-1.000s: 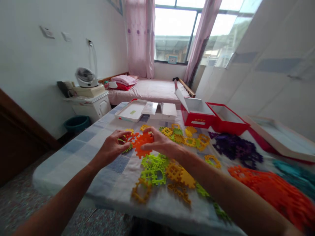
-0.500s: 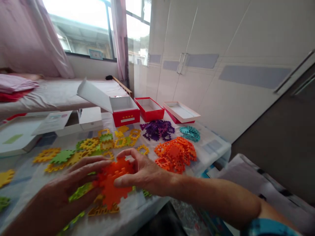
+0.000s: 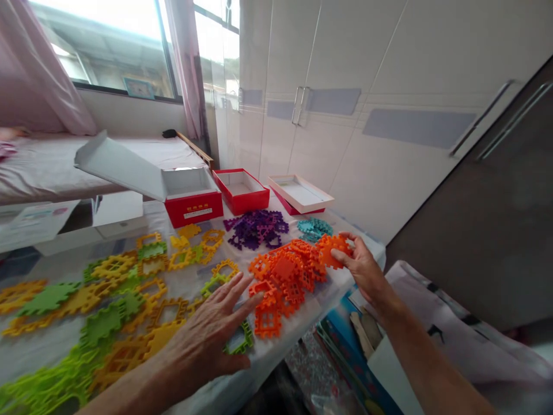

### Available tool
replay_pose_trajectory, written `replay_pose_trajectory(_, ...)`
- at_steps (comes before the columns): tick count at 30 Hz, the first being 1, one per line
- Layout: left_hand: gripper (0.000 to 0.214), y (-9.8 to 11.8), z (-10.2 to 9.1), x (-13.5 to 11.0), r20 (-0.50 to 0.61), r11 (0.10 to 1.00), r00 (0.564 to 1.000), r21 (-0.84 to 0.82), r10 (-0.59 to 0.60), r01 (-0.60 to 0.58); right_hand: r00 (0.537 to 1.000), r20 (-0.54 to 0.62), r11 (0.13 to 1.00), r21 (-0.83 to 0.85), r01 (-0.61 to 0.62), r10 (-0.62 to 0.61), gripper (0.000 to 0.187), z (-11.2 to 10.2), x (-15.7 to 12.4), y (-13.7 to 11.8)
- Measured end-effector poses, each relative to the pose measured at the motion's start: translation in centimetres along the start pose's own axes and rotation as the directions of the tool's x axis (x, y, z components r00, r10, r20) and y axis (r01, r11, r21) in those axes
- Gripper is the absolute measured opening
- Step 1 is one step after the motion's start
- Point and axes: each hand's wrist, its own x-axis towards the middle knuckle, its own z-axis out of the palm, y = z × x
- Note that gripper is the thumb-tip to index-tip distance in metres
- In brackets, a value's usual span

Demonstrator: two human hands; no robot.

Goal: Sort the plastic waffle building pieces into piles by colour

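Observation:
My right hand [image 3: 362, 267] pinches an orange puzzle tile [image 3: 332, 250] at the right edge of the orange tile pile [image 3: 287, 275], near the table's right rim. My left hand [image 3: 206, 340] lies flat with fingers spread on the cloth, over yellow and green tiles, its fingertips close to the orange pile. A green frame tile [image 3: 240, 341] lies just under its thumb side.
Yellow and green tiles [image 3: 108, 288] cover the left of the table [image 3: 298, 323]. Purple tiles [image 3: 256, 227] and teal tiles [image 3: 314, 227] lie further back. Red boxes [image 3: 194, 203] [image 3: 241, 193] and a white lid [image 3: 301, 193] stand behind. Wardrobe doors [image 3: 345, 115] rise at the right; a bed at the back left.
The view swung right. My right hand carried the orange tile from in front of me over to the orange pile; my left hand let go and now rests flat on the table.

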Motion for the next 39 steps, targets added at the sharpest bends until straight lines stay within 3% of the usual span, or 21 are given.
replay_pose_trajectory(4, 0.09, -1.1, 2.9, 2.5, -0.058, 0.997, 0.996, 0.02, 0.07, -0.069, 0.984, 0.165, 0.998, -0.013, -0.063, 0.064, 0.066, 0.1, -0.7, 2.3)
replay_pose_trajectory(7, 0.082, -1.8, 3.6, 3.3, -0.097, 0.998, 0.994, 0.046, 0.055, -0.051, 0.968, 0.249, 0.999, -0.043, -0.028, 0.038, 0.061, 0.8, -1.2, 3.6)
replay_pose_trajectory(10, 0.076, -1.7, 3.1, 3.6, -0.067, 0.998, 0.997, 0.058, 0.023, -0.019, 0.974, 0.223, 0.989, -0.134, 0.069, -0.038, 0.054, 1.4, -1.4, 5.0)
replay_pose_trajectory(13, 0.07, -1.2, 2.6, 3.5, -0.042, 0.998, 0.999, 0.062, -0.023, 0.026, 0.982, 0.115, 0.942, -0.287, 0.175, -0.147, 0.052, 1.8, -1.5, 6.5)
replay_pose_trajectory(16, 0.072, -1.1, 2.5, 2.9, -0.071, 0.996, 0.996, 0.076, -0.046, 0.052, 0.946, 0.045, 0.819, -0.488, 0.301, -0.32, 0.048, 2.1, -1.4, 7.5)
replay_pose_trajectory(19, 0.074, -1.6, 2.5, 1.8, -0.095, 0.993, 0.994, 0.099, -0.056, 0.065, 0.902, 0.057, 0.718, -0.585, 0.378, -0.428, 0.047, 2.2, -1.1, 8.1)
replay_pose_trajectory(22, 0.069, -1.8, 2.1, 0.7, -0.111, 0.99, 0.991, 0.117, -0.068, 0.081, 0.888, 0.053, 0.703, -0.59, 0.397, -0.457, 0.048, 2.3, -1.0, 8.3)
replay_pose_trajectory(25, 0.042, -1.0, 1.1, 0.0, -0.113, 0.997, 0.993, 0.066, -0.036, 0.044, 0.877, 0.04, 0.693, -0.596, 0.406, -0.479, 0.048, 2.4, -1.0, 8.5)
replay_pose_trajectory(28, 0.017, 0.7, 0.4, 0.1, -0.037, 0.999, 0.999, -0.044, 0.026, -0.028, 0.875, 0.034, 0.69, -0.6, 0.405, -0.483, 0.048, 2.5, -1.1, 8.5)
replay_pose_trajectory(33, 0.015, 3.2, 1.0, 1.1, 0.131, 0.989, 0.982, -0.077, 0.137, -0.127, 0.858, 0.054, 0.666, -0.606, 0.434, -0.51, 0.05, 2.6, -1.3, 8.5)
replay_pose_trajectory(39, 0.01, 3.9, 1.4, 2.5, 0.118, 0.991, 0.984, -0.016, 0.134, -0.133, 0.842, 0.085, 0.608, -0.653, 0.451, -0.533, 0.049, 2.5, -1.5, 8.9)
